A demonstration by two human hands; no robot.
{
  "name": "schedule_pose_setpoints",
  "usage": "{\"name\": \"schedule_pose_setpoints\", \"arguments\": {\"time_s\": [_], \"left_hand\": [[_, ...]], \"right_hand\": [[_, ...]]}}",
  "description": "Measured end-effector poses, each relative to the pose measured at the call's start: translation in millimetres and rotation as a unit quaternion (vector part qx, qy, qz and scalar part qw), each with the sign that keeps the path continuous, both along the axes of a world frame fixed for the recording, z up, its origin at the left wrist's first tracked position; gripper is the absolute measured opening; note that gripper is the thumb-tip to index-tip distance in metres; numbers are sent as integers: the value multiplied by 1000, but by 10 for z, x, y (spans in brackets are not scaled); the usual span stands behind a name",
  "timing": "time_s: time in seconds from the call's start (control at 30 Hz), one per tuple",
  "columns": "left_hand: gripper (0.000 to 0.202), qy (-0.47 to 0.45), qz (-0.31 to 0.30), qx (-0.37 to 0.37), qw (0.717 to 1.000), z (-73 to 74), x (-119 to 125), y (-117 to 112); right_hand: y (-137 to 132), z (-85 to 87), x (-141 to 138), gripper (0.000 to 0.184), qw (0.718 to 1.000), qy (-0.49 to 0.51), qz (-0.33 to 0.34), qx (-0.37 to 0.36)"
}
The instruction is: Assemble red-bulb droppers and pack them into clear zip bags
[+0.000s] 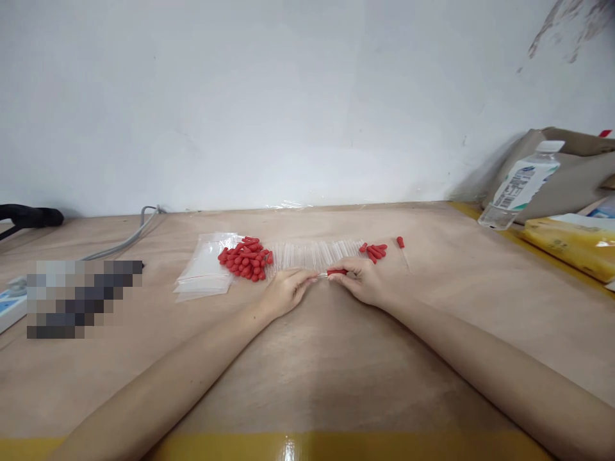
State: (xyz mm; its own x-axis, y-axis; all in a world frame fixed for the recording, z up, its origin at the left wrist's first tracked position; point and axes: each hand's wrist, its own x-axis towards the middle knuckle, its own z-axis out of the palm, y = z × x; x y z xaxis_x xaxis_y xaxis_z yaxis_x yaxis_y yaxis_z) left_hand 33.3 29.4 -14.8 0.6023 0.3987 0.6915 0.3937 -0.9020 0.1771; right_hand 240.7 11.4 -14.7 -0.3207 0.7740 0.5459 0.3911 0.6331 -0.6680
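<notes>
Between the fingers of my left hand (287,291) is the end of a thin clear glass tube (322,275). My right hand (361,280) pinches a red rubber dropper bulb (337,272) at the tube's other end; the hands nearly meet. Just behind them lies a row of clear glass tubes (312,254). A large pile of red bulbs (246,259) sits to the left of the row, partly on clear plastic bags (206,266). Several more red bulbs (375,251) lie beyond my right hand. Farther right rests one dropper (401,244) with its red bulb fitted on a tube.
At the right stand a clear bottle (523,182) with a white cap and a cardboard box (571,173), beside a yellow packet (569,246). A grey cable (118,243) and a white power strip (13,307) are at the left, near a blurred-out dark object (86,298). A wall rises behind.
</notes>
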Motion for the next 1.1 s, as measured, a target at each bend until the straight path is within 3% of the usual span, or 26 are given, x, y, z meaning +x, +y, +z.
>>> {"name": "schedule_pose_setpoints", "arguments": {"time_s": [0.17, 0.27, 0.37, 0.5, 0.57, 0.7, 0.8, 0.93, 1.0, 1.1], "left_hand": [[31, 0, 2, -20, 1000, 52, 3, -20], [37, -11, 34, -20, 999, 79, -9, -22], [35, -7, 43, -34, 998, 79, -8, -18], [28, 5, 31, -41, 999, 63, 11, -16], [26, 11, 28, -42, 999, 58, 14, -15], [23, 25, 29, -49, 998, 55, 7, -16], [22, 33, 35, -55, 997, 60, 5, -22], [20, 45, 38, -60, 996, 67, 13, -27], [20, 49, 36, -62, 996, 65, 15, -25], [20, 53, 35, -67, 996, 58, 14, -22]], "right_hand": [[31, 242, 88, 36, 979, 159, -46, -116], [168, 505, 402, 41, 957, 241, -113, -112], [383, 639, 838, 28, 950, 215, -204, -94], [610, 461, 1236, 19, 906, 41, -394, -147], [664, 305, 1282, 22, 881, -41, -443, -163], [697, 99, 1192, 33, 864, -119, -461, -159], [681, 69, 1121, 49, 840, -157, -496, -153], [652, 79, 1128, 70, 803, -189, -523, -212], [662, 68, 1153, 68, 808, -200, -505, -227], [715, 35, 1163, 47, 839, -200, -465, -201]]}}
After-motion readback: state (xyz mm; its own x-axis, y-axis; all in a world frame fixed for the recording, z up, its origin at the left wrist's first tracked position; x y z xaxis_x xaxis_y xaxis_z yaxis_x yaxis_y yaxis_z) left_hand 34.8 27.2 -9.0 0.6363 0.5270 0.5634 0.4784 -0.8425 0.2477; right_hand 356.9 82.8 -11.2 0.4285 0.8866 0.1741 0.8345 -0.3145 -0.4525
